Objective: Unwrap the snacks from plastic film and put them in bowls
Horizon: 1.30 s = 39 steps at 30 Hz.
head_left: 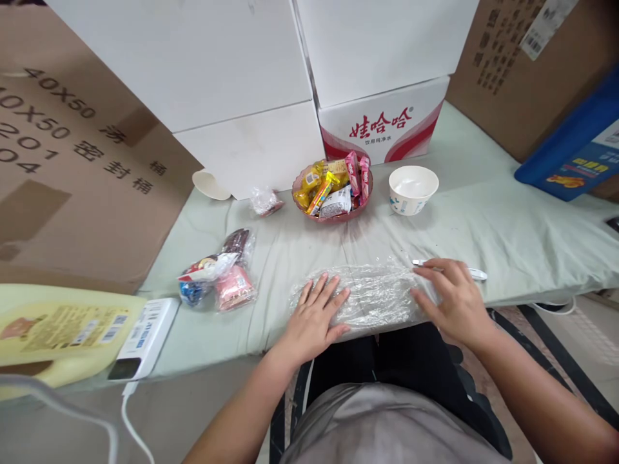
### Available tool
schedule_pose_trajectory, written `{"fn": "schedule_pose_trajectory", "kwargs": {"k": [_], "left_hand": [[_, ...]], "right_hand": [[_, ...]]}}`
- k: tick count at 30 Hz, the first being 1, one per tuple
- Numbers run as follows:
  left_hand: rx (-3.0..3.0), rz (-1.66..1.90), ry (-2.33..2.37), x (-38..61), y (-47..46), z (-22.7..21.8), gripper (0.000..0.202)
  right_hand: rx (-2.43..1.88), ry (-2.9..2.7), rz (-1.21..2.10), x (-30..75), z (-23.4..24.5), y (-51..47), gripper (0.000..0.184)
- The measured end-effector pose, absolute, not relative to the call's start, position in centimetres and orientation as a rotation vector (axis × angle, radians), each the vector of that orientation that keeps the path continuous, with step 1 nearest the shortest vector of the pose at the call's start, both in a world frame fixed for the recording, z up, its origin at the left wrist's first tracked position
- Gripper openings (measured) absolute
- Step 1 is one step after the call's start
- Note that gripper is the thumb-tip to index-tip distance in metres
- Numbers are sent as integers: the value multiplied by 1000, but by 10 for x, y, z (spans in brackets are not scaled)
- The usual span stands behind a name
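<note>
A crinkled sheet of clear plastic film [377,296] lies near the front edge of the cloth-covered table. My left hand [314,316] rests flat on its left end, fingers spread. At the film's right end is my right hand [454,299], its fingers slightly bent and apart, thumb and index fingertips touching the edge of the film. A slim white tool [478,274], perhaps a utility knife, lies behind and partly beneath the right fingers; its middle is hidden. Beyond the film stand a pink bowl [333,218] of wrapped snacks and a white paper bowl [409,203].
Wrapped snacks [235,287] lie left of the film, with a small clear packet [265,201] farther back. White cartons [382,122] and brown boxes [72,142] wall the back and sides. A yellow jug [68,328], a cabled white power bank [145,338] and a blue container [570,142] flank the table.
</note>
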<state>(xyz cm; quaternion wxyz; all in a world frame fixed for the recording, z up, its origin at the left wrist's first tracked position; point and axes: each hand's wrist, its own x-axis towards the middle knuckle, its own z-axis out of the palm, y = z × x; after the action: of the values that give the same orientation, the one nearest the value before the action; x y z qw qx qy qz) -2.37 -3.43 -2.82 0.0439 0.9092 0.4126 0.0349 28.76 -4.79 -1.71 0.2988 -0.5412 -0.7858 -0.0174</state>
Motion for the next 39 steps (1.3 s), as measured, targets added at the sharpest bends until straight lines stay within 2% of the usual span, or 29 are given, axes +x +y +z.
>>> {"fn": "schedule_pose_trajectory", "kwargs": {"k": [3,5,10,12,17,23,26,29,31,34,36,39], "left_hand": [[2781,209,1233,-28,-40,-25,77],[2763,277,1222,-36,-46,-22,78],[2590,430,1212,-73,-60,-16,27],[2454,498,1199,-83,-62,-12,18],[2067,652,1620,-76,-46,-8,24],[2020,391,2009,-53,-17,-12,23],[2206,529,2135,-43,-21,-7,28],[2495,754,1969,-23,-34,-5,31],[2662,628,1671,-7,-44,-12,40],[2738,305,1415,4,-50,-27,65],[2744,211,1398,3,-51,-34,72],[2748,260,1453,1,-55,-35,65]], "right_hand": [[-1135,-2429,211,285,-18,-56,45],[-1081,-2520,275,288,-24,-61,41],[-1097,-2308,353,305,-33,-69,20],[-1126,-2209,434,307,-29,-69,17],[-1466,-1954,488,290,-24,-52,23],[-1802,-2029,76,274,-34,-28,28],[-1689,-2027,-144,274,-29,-32,26],[-1467,-2157,-179,266,-23,-39,31],[-1319,-2355,-101,261,-25,-42,46],[-1262,-2526,-2,264,-35,-49,63],[-1315,-2527,14,278,-41,-57,62],[-1353,-2454,-1,303,-45,-74,45]]}}
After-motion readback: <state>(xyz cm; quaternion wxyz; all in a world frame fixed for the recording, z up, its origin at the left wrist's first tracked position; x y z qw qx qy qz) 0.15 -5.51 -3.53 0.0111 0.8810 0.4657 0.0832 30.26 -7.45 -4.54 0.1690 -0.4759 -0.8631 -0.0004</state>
